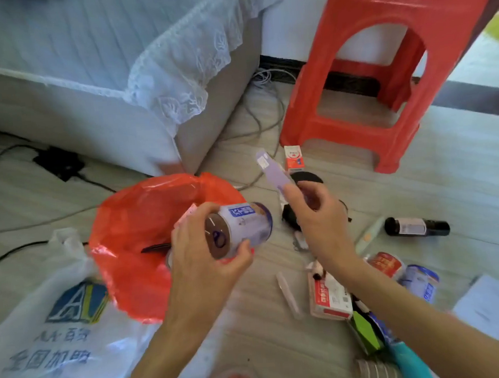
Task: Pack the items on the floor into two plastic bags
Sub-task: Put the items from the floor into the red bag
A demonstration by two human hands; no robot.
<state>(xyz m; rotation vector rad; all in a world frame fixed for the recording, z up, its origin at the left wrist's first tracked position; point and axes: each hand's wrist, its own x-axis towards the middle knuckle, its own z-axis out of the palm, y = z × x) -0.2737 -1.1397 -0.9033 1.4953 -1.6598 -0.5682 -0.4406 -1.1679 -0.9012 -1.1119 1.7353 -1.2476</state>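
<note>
Red bag open at nine o'clock. Left hand grips can over bag's rim. Right hand pinches purple card. Risk: can slips, rolls away on floor.

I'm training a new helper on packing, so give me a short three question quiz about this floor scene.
1. True or false: the left hand grips a white and purple cylindrical can over the open red plastic bag.
2. What does the right hand pinch? A) flat pale purple card B) spoon C) sponge
3. Fill in: the dark brown bottle lies on its ____ on the floor.

Key: 1 true; 2 A; 3 side.
</note>
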